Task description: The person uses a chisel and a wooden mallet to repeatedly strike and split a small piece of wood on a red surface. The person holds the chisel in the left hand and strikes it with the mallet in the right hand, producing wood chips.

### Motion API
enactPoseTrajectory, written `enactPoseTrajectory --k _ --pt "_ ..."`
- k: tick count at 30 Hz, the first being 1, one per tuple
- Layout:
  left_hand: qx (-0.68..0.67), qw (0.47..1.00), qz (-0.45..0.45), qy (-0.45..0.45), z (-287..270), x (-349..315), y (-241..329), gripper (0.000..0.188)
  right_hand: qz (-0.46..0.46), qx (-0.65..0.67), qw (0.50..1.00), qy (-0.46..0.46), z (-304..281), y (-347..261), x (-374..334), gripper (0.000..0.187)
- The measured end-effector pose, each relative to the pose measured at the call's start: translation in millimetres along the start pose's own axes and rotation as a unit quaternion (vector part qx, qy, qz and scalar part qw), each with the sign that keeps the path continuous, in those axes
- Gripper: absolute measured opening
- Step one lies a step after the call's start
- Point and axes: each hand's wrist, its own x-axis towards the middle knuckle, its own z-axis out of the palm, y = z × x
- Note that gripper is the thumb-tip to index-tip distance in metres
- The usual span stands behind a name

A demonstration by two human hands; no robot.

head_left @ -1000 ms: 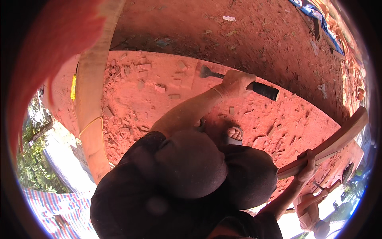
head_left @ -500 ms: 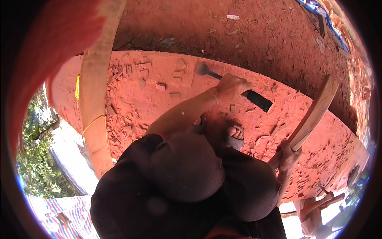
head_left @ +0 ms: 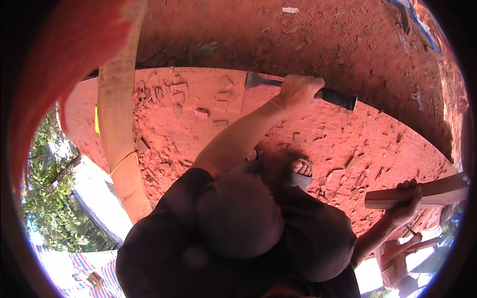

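Chisel (head_left: pixel 339 99) sits clasped in my left hand (head_left: pixel 301 92), blade (head_left: pixel 255 80) over the board (head_left: pixel 323 113); I see my right hand (head_left: pixel 404 210) wrapped around a wooden club (head_left: pixel 384 199).

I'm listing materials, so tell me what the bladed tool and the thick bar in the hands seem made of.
Bladed tool: its blade looks like dull, dark metal, being thin and flared; its black grip may be tape or rubber, too blurred to settle. Thick bar: probably bare wood, given its matte reddish-brown faces.
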Motion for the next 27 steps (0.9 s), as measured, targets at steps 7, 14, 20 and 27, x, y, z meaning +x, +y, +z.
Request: enactPoseTrajectory --k 7,14,20,27 --pt "0.008 0.999 0.014 -0.044 -2.3 -8.5 -8.1 0.016 0.178 -0.441 0.829 -0.295 83.1 97.5 -65.9 0.019" --pt "-0.007 0.996 0.005 -0.090 -25.4 -32.9 11.9 0.025 0.160 -0.301 0.914 -0.219 -13.7 99.5 -46.9 0.018" --pt "-0.043 0.999 0.000 -0.033 -27.2 -37.6 33.4 0.021 0.118 -0.290 0.943 -0.112 -17.0 60.6 -30.3 0.020" --pt "-0.062 0.998 -0.009 -0.019 -34.5 -30.4 19.4 0.021 0.021 -0.192 0.972 -0.129 -62.7 -6.1 -1.6 0.023"
